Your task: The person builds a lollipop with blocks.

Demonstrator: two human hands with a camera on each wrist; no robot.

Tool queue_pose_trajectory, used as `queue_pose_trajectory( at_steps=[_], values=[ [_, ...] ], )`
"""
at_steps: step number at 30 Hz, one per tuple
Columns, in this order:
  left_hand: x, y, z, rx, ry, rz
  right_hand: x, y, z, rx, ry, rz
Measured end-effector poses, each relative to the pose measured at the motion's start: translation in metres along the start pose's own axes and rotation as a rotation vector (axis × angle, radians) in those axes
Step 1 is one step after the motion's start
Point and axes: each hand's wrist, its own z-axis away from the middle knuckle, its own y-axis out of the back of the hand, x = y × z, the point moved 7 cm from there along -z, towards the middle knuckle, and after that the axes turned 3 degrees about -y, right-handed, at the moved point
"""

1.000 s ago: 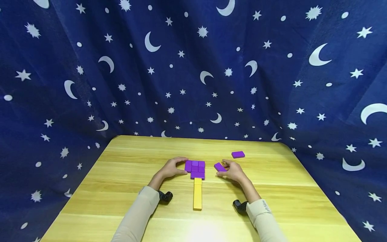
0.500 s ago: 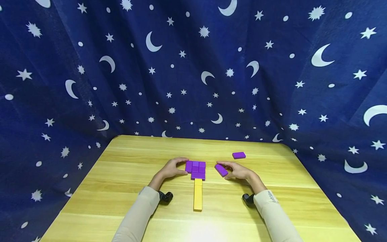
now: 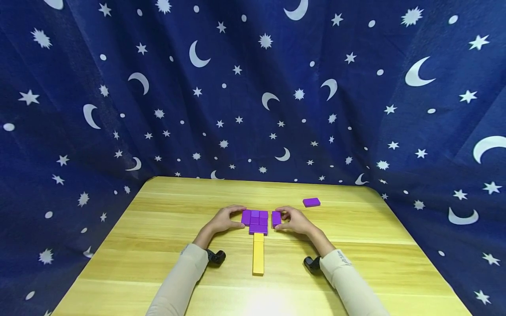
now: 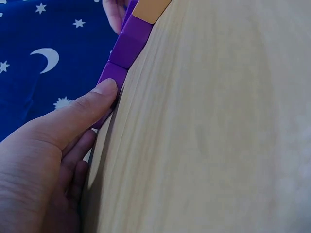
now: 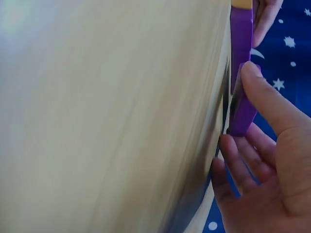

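Observation:
My left hand (image 3: 222, 220) holds the leftmost purple block (image 3: 246, 217) by its far and near ends, and that block lies against the other purple ones. Two small purple blocks sit side by side beside it, above a wider purple block (image 3: 258, 229). Just right of this group, a narrow gap away, my right hand (image 3: 298, 223) grips another purple block (image 3: 276, 219) between thumb and fingers. In the right wrist view, the gripped block (image 5: 244, 114) looks slightly tilted. Below the group runs a long yellow block (image 3: 258, 256) with a short yellow piece (image 3: 258, 237) at its top.
One loose purple block (image 3: 311, 202) lies toward the back right of the wooden table (image 3: 166, 197). A dark blue curtain (image 3: 253, 87) with moons and stars hangs right behind the table and along its sides.
My right hand has turned its purple block from slanted to lengthwise and brought it left, close to the purple group. The left hand stays on its block.

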Motion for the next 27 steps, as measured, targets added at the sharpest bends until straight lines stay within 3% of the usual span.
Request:
queue_pose_trajectory(
  at_steps=[7,27],
  values=[
    [0.001,0.0,0.001,0.0,0.011,0.002,-0.009,-0.01,-0.006,0.006,-0.01,0.065],
    [0.003,0.0,0.001,-0.01,0.002,0.003,-0.01,-0.013,-0.008,-0.029,0.008,0.049]
  ],
)
